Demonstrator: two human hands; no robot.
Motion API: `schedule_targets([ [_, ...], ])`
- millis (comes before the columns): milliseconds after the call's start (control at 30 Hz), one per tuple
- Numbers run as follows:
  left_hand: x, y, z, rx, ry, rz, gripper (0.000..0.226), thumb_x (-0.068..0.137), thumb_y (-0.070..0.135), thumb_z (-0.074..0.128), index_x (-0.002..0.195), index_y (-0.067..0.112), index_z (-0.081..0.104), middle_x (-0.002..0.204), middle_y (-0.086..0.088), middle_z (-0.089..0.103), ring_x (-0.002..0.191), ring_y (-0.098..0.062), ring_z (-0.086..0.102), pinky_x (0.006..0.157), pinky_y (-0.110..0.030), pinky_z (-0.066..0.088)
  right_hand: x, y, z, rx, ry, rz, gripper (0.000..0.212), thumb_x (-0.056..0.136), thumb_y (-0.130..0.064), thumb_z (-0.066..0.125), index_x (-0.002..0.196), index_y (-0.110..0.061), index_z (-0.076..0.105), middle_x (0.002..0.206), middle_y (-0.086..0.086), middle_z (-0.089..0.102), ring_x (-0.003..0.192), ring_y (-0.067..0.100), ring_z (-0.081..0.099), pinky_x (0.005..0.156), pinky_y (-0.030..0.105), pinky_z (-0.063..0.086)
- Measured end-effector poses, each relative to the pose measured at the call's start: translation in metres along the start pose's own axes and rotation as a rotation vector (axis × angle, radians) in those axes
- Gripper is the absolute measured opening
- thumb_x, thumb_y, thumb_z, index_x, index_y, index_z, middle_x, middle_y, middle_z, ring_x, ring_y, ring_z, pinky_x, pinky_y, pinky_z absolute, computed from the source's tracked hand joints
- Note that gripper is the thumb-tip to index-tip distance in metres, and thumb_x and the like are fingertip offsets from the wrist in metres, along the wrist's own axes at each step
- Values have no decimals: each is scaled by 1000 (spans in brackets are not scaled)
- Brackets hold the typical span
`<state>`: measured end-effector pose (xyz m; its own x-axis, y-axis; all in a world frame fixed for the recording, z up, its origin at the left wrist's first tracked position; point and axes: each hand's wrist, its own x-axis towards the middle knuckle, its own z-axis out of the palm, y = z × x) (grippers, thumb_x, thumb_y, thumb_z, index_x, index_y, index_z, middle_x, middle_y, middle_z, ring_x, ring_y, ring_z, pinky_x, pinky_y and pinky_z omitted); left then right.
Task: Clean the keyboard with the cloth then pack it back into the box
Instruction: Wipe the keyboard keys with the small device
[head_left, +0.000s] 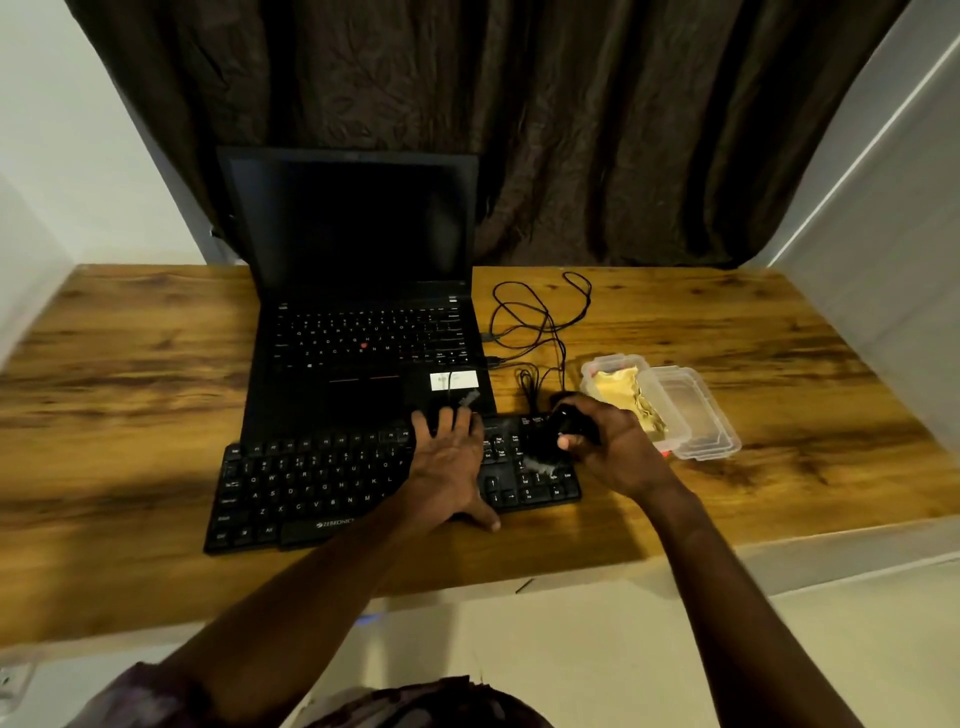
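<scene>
A wooden table (130, 364) is seen from edge to edge, with wide bare wood left of the keyboard (322, 488) and more bare wood right of it, beyond the box. A narrow strip of table is left between the keyboard's near edge and the table's front edge. An open laptop (358, 322) stands directly behind the keyboard, its front edge just against the keyboard's far edge. A clear plastic box (691, 421) with yellow crumpled material (623, 389) inside is set just right of the keyboard. Black cables (540, 317) are looped behind the keyboard's right end. The left hand (449, 462) is laid flat on the keys right of centre, fingers straight and spread. A dark object (569, 423) is grasped by the right hand (618, 447) over the keyboard's right end. Whether it is a cloth cannot be told.
</scene>
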<state>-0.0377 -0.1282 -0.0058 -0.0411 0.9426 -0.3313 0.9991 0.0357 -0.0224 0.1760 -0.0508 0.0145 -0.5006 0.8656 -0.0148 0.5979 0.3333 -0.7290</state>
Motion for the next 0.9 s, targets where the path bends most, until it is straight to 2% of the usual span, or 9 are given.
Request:
schedule_targets([
  [100,0,1,-1,10,-1,-2,144,44,84,74,153,8,18,152,-10,21,135,-33,23,111,-65,12,8,-4,9,-50,111,-35,39,88,-14,70,123,-27,58,112,4,66,103,20,63,84,29,57],
  [233,0,1,-2,13,-4,-2,145,45,83,74,154,9,16,154,-10,20,136,-33,24,111,-66,10,11,-6,12,-103,189,-58,39,87,-14,69,120,-31,56,112,2,67,102,20,64,85,34,57],
  [333,-1,1,-3,9,-16,2,146,46,82,75,156,11,10,157,-9,16,138,-34,22,111,-67,8,2,-4,6,-57,96,-68,41,86,-9,71,121,-26,59,109,1,66,101,19,63,86,32,56],
  [433,-1,2,-4,14,-24,1,145,47,80,75,156,11,8,158,-10,15,139,-34,21,112,-67,8,-7,4,-5,-73,-7,-72,40,86,-16,71,122,-28,59,109,2,67,102,19,65,86,35,58],
  [567,-1,4,-5,15,-34,-4,145,48,79,76,156,10,9,156,-8,17,138,-34,22,113,-67,9,-10,5,-16,-25,-74,-56,42,85,-9,73,124,-18,61,112,5,68,106,18,64,85,14,52],
  [600,-1,4,-5,11,-36,-5,145,48,78,77,156,10,9,156,-9,18,138,-34,22,113,-67,8,-9,6,-16,-31,-64,-44,42,85,-9,72,125,-18,61,114,6,67,107,19,64,86,16,52],
  [700,-1,5,-5,1,-35,-15,145,47,77,78,156,9,10,153,-10,20,137,-33,24,113,-67,9,0,4,-9,-74,22,-35,43,87,-11,70,126,-26,59,117,5,65,108,20,61,90,34,56],
  [800,-1,5,-5,6,-35,-21,146,46,78,78,156,9,10,152,-11,22,136,-33,25,112,-67,9,7,1,0,-121,149,-52,43,86,-9,69,124,-27,57,115,7,67,105,22,62,89,38,56],
  [900,0,6,-4,8,-37,-12,146,46,78,78,156,9,11,152,-11,22,136,-33,25,112,-68,8,5,1,0,-125,175,-32,43,86,-9,69,123,-27,58,114,7,67,104,25,62,89,41,56],
])
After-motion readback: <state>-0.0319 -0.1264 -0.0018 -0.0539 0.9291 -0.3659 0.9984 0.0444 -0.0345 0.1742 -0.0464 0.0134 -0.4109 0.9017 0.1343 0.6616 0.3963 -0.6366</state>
